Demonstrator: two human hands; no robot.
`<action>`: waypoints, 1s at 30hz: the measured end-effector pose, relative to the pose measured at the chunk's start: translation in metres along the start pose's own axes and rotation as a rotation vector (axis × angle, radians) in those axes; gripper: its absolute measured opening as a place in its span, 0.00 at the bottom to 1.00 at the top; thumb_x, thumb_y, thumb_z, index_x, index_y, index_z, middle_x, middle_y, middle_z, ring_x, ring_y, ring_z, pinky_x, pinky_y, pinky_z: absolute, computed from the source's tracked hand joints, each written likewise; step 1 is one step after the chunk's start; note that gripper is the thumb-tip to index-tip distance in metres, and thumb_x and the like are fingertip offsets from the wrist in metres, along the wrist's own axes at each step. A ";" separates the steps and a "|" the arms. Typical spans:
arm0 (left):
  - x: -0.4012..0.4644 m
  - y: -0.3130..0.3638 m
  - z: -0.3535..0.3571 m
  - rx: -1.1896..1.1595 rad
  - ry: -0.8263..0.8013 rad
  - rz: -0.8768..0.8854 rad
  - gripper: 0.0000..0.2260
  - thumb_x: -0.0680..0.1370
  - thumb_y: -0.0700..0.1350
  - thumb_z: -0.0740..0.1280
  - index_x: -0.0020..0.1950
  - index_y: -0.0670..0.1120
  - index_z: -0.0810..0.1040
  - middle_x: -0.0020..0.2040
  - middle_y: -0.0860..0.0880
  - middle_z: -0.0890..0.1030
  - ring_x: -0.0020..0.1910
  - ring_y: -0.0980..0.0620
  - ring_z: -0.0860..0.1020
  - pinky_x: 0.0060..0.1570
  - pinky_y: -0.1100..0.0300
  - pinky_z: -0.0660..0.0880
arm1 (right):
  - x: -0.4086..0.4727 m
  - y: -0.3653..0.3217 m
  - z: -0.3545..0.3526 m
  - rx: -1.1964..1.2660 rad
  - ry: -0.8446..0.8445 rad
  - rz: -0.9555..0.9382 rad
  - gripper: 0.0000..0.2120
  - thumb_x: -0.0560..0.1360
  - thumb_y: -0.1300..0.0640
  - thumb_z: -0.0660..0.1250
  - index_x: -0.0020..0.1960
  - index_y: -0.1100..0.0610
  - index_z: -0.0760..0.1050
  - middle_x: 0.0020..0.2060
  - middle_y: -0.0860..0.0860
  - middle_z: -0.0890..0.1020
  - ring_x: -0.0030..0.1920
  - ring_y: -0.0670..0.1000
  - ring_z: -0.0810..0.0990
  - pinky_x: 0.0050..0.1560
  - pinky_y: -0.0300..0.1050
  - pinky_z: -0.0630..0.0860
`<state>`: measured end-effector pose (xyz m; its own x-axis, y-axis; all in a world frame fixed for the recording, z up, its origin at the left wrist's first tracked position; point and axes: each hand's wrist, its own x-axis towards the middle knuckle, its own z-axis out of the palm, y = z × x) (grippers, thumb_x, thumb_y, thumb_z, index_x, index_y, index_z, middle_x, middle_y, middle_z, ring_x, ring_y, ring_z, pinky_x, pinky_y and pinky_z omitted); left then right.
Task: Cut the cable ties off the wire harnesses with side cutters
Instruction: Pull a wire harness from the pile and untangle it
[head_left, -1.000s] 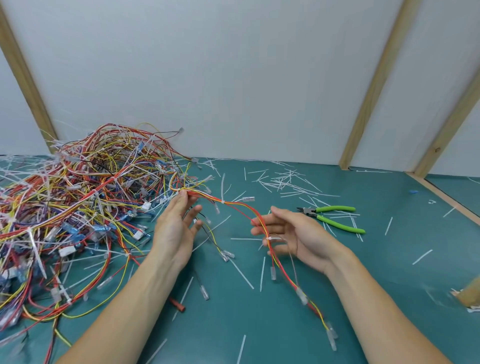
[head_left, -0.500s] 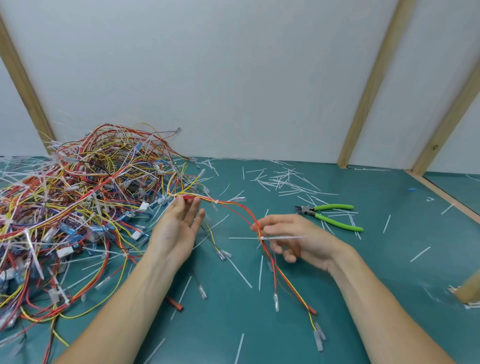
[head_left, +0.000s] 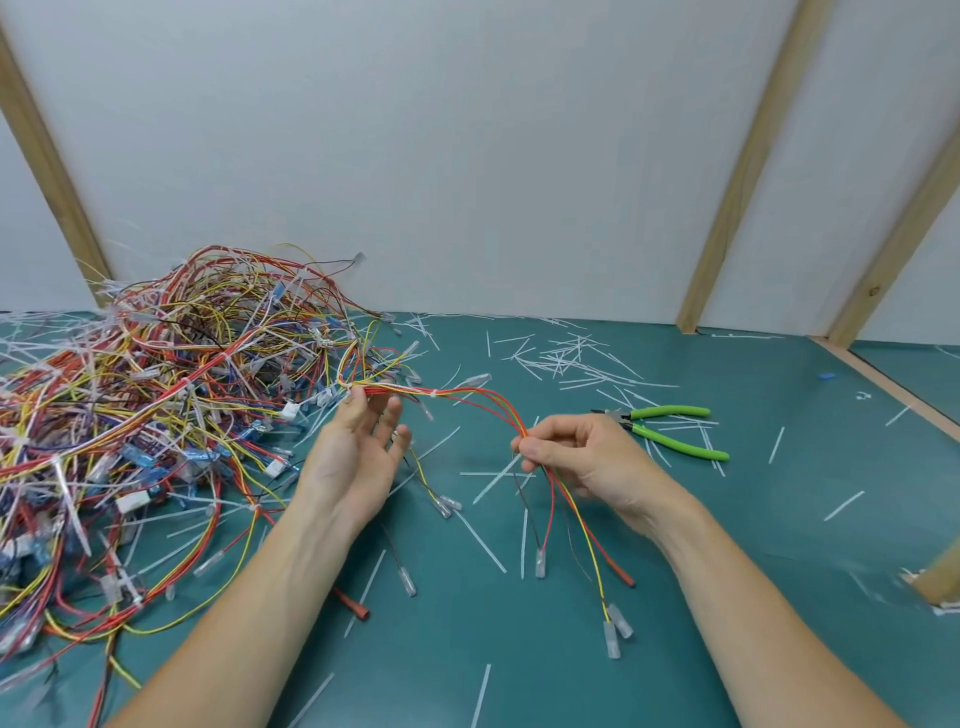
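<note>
Right hand (head_left: 587, 457): grip now curled, fingertips pinching the wire harness (head_left: 488, 402) at its red/yellow/orange bundle; a second ago it lay palm-up with the fingers loosely extended under the wires. Below the pinch the loose leads hang toward 6 o'clock, their clear-sleeved terminals (head_left: 615, 631) resting on the desk (head_left: 779, 545); they have swung nearer than before.

Left hand (head_left: 358, 452): palm up, grip spread, fingertips touching the harness where it leaves the wire pile (head_left: 156, 405). Position much as a second ago, fingers straighter.

A white cable tie (head_left: 434, 393) still rings the harness between the two hands, closer to the left.

Side cutters (head_left: 670, 428), green handles: lying on the desk at 2 o'clock from the right hand, just beyond the knuckles, untouched, unmoved.

Wire pile fills the desk at 9 to 10 o'clock. Cut tie offcuts (head_left: 566, 358) scattered across the desk, thickest at 12 o'clock.
</note>
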<state>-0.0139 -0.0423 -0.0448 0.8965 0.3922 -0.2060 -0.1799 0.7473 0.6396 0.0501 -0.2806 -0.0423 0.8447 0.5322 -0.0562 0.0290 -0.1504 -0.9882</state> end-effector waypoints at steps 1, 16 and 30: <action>-0.001 0.000 0.000 0.012 -0.004 0.006 0.06 0.84 0.48 0.62 0.47 0.51 0.73 0.44 0.54 0.78 0.40 0.57 0.79 0.40 0.62 0.71 | 0.002 0.002 0.002 -0.019 0.069 -0.026 0.04 0.77 0.58 0.75 0.47 0.59 0.85 0.35 0.51 0.86 0.26 0.40 0.73 0.29 0.29 0.67; -0.017 -0.012 0.012 0.480 -0.096 0.218 0.09 0.81 0.46 0.66 0.44 0.51 0.85 0.45 0.52 0.86 0.40 0.58 0.82 0.43 0.61 0.73 | 0.003 -0.004 -0.004 -0.069 0.814 -0.305 0.06 0.81 0.57 0.67 0.53 0.48 0.81 0.48 0.44 0.85 0.48 0.45 0.85 0.50 0.40 0.79; -0.045 -0.059 0.019 1.658 -0.465 1.121 0.11 0.72 0.50 0.68 0.52 0.50 0.84 0.51 0.54 0.85 0.52 0.48 0.77 0.51 0.53 0.67 | -0.021 -0.028 0.056 -0.747 0.509 -0.236 0.25 0.72 0.27 0.63 0.45 0.48 0.82 0.38 0.41 0.85 0.44 0.47 0.83 0.49 0.48 0.79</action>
<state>-0.0361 -0.1142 -0.0587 0.7420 -0.1009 0.6628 -0.3865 -0.8721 0.3000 0.0018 -0.2409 -0.0215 0.9003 0.2148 0.3784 0.4168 -0.6757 -0.6080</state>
